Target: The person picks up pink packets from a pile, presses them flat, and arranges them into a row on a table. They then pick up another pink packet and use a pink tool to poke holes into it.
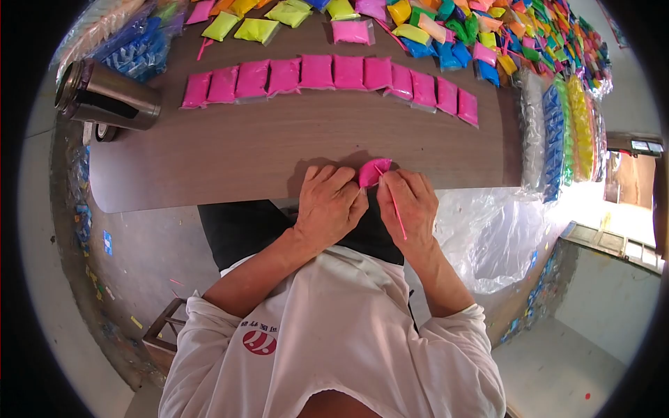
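Note:
A small bright pink packet (375,172) is between my two hands at the table's near edge. My left hand (329,202) is closed, its thumb and fingertips pinching the packet's lower left corner. On the other side my right hand (411,207) is closed around a thin pink strip (398,217). The strip's upper end crosses the packet, and its lower end points down toward my wrist. Beyond my hands, a curved row of flat pink packets (348,72) lies side by side on the brown table (230,157).
A steel flask (115,95) lies tilted at the table's left. Yellow packets (257,30) and a large multicoloured heap of packets (488,35) cover the far side. Strips of bagged packets (578,129) hang over the right edge. Clear plastic sheeting (488,240) is below, at right.

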Tool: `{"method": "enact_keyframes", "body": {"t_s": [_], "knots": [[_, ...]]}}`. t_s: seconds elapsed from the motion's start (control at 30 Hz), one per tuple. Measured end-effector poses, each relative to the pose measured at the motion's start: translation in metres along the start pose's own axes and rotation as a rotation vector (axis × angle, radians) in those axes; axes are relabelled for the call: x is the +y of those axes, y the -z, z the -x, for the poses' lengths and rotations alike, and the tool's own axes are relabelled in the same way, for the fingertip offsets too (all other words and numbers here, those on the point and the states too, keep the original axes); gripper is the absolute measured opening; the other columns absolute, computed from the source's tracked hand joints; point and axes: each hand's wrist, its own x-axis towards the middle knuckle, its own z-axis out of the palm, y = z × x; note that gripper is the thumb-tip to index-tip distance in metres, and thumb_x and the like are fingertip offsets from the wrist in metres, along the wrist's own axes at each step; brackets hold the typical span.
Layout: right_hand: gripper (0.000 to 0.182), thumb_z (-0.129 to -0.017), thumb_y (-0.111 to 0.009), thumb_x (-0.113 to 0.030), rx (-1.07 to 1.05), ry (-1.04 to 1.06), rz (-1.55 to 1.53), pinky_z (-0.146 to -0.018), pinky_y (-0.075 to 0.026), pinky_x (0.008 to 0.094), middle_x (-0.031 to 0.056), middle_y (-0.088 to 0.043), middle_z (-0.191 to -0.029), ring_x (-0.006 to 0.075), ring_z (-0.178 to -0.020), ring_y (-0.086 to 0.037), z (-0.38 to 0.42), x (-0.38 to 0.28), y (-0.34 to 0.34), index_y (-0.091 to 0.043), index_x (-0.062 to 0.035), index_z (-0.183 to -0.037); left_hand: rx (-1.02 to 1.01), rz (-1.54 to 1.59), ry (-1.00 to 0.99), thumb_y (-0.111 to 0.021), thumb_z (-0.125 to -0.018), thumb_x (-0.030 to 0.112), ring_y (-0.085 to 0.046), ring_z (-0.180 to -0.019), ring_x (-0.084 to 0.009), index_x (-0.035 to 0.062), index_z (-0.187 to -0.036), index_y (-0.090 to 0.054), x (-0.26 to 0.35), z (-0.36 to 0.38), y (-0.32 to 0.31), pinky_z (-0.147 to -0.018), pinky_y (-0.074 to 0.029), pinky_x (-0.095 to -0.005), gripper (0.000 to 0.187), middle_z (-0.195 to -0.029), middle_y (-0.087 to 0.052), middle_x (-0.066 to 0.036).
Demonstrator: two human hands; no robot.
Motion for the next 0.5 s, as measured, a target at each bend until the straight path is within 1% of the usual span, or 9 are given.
{"method": "enact_keyframes", "body": {"t_s": [0.03, 0.13, 0.23, 0.33, 0.43, 0.47, 0.5], "knots": [[0.026, -0.075, -0.075, 0.000, -0.007, 0.022, 0.011, -0.069, -0.049, 0.0400, 0.0082, -0.063, -0.088, 0.0290, -0.076, -0.060, -0.001, 0.004, 0.000, -0.066, -0.0070, -0.098, -0.015, -0.010, 0.004, -0.070, -0.076, 0.007, -0.058, -0.080, -0.0262, 0.0035, -0.075, -0.063, 0.001, 0.000, 0.001, -0.074, -0.040, -0.0407, 0.008, -0.089, -0.061, -0.006], [0.024, -0.072, -0.073, 0.002, -0.062, -0.033, 0.104, -0.067, -0.047, 0.0396, 0.0083, -0.061, -0.086, 0.0292, -0.075, -0.059, -0.005, 0.022, 0.000, -0.065, -0.0065, -0.093, -0.041, -0.024, 0.003, -0.070, -0.078, 0.008, -0.057, -0.079, -0.0264, 0.0034, -0.075, -0.063, 0.001, -0.002, 0.002, -0.075, -0.040, -0.0407, 0.008, -0.089, -0.061, -0.007], [0.020, -0.072, -0.072, 0.002, 0.074, 0.001, 0.075, -0.067, -0.047, 0.0405, 0.0081, -0.060, -0.085, 0.0296, -0.074, -0.058, -0.007, 0.018, 0.004, -0.063, -0.0070, -0.088, -0.025, -0.020, 0.001, -0.069, -0.079, 0.008, -0.057, -0.078, -0.0266, 0.0031, -0.076, -0.063, -0.002, -0.003, 0.001, -0.075, -0.040, -0.0407, 0.009, -0.088, -0.060, -0.007], [0.016, -0.073, -0.072, -0.001, 0.068, 0.069, 0.009, -0.067, -0.046, 0.0417, 0.0087, -0.059, -0.083, 0.0309, -0.074, -0.057, -0.010, -0.012, 0.006, -0.062, -0.0078, -0.083, -0.023, -0.017, 0.014, -0.069, -0.080, 0.009, -0.056, -0.077, -0.0267, 0.0031, -0.076, -0.063, 0.000, -0.002, 0.001, -0.074, -0.040, -0.0407, 0.009, -0.087, -0.059, -0.007], [0.014, -0.074, -0.072, -0.003, -0.043, 0.007, 0.063, -0.068, -0.046, 0.0417, 0.0081, -0.059, -0.082, 0.0303, -0.073, -0.057, -0.011, 0.013, 0.003, -0.063, -0.0088, -0.084, -0.019, -0.013, 0.000, -0.069, -0.079, 0.008, -0.056, -0.077, -0.0267, 0.0034, -0.076, -0.062, 0.001, -0.002, 0.001, -0.074, -0.040, -0.0406, 0.009, -0.087, -0.059, -0.007], [0.014, -0.075, -0.072, -0.004, -0.041, -0.004, 0.130, -0.069, -0.046, 0.0411, 0.0076, -0.060, -0.083, 0.0295, -0.074, -0.058, -0.013, 0.022, 0.002, -0.063, -0.0092, -0.085, -0.014, -0.014, 0.002, -0.069, -0.079, 0.008, -0.056, -0.077, -0.0267, 0.0036, -0.076, -0.062, 0.001, -0.003, 0.001, -0.073, -0.040, -0.0405, 0.009, -0.087, -0.059, -0.007], [0.014, -0.075, -0.072, -0.005, -0.040, -0.008, 0.118, -0.069, -0.046, 0.0413, 0.0076, -0.060, -0.083, 0.0296, -0.074, -0.058, -0.012, 0.021, 0.004, -0.063, -0.0091, -0.086, -0.012, -0.013, 0.004, -0.069, -0.079, 0.008, -0.056, -0.077, -0.0267, 0.0037, -0.076, -0.062, 0.001, -0.002, 0.002, -0.073, -0.040, -0.0404, 0.009, -0.087, -0.059, -0.007]]}}
